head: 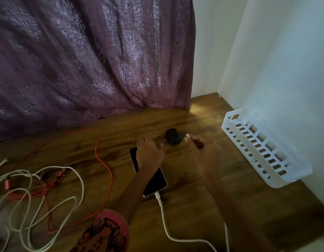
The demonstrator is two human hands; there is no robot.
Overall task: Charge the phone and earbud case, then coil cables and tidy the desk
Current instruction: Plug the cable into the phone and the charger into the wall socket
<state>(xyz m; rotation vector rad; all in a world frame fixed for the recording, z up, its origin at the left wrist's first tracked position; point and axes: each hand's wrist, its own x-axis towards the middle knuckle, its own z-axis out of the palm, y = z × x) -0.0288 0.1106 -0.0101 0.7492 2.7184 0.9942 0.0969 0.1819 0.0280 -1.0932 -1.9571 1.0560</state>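
Note:
A dark phone [154, 182] lies face up on the wooden desk [184, 211] with a white cable [164, 222] plugged into its near end. Beyond it sits a black oval earbud case [173, 135]. My left hand [150, 151] hovers over the phone's far end, fingers spread and relaxed, reaching toward the case. My right hand [204, 151] pinches a white cable plug [187, 136] just right of the case. Whether the plug touches the case I cannot tell.
A white slotted plastic basket [263, 151] stands against the right wall. Loose white cables [39, 197] and an orange cable [101, 160] sprawl over the desk's left side. A purple curtain [94, 60] hangs behind the desk.

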